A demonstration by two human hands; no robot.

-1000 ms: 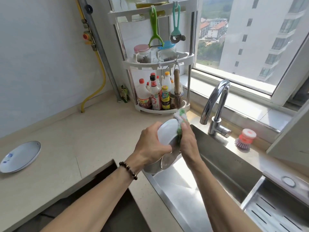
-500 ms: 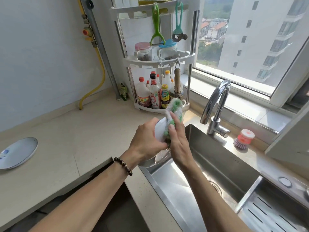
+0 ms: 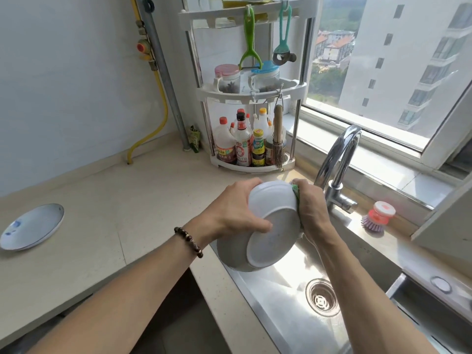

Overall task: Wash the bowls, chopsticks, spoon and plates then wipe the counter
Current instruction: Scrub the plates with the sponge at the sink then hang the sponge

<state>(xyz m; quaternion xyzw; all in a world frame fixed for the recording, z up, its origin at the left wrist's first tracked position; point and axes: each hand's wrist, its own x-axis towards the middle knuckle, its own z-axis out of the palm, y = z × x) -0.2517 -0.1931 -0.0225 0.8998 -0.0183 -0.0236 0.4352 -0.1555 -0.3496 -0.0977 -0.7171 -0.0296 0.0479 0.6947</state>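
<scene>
Bowls (image 3: 270, 226): I see two white ones, held together above the near left corner of the sink (image 3: 288, 315), undersides tilted toward me. My left hand (image 3: 235, 210) grips them from the left, fingers curled over the rim and thumb across the base. My right hand (image 3: 310, 208) is closed around a green sponge (image 3: 295, 191), pressing it against the right side of the upper bowl. The tap (image 3: 337, 164) stands just beyond my right hand. A plate (image 3: 32, 226) lies on the counter (image 3: 115, 200) far to the left.
</scene>
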